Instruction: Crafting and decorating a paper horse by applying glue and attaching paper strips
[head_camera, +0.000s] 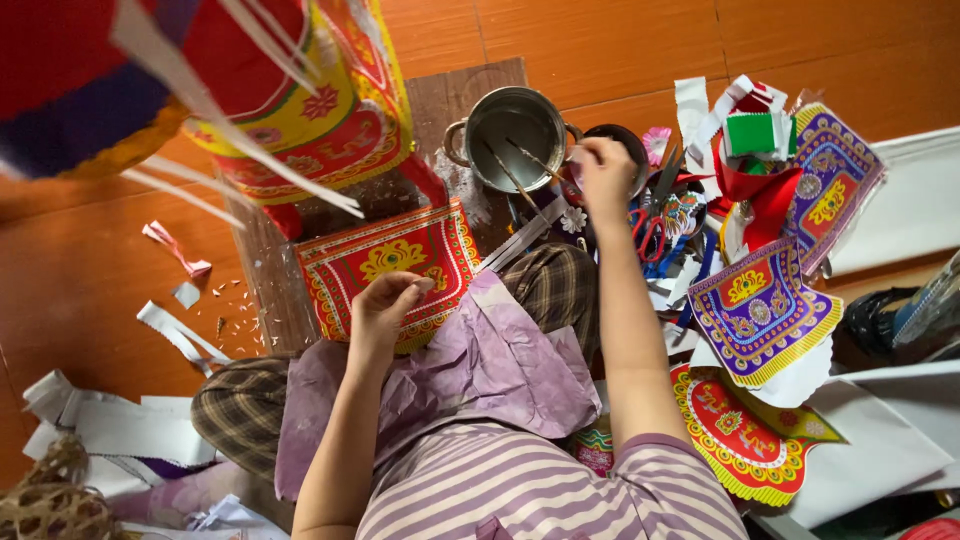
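My left hand rests with curled fingers on the lower edge of a red and gold decorated paper panel lying on the floor. My right hand reaches forward to the rim of a metal pot, its fingers pinched on the handle of a thin stick or brush that lies in the pot. A second stick leans in the pot too. A crumpled purple sheet covers my lap.
A tall red and yellow paper lantern stands at the upper left. Purple and gold cut-out paper pieces lie at the right, with scissors and a black bowl. White paper strips litter the wooden floor.
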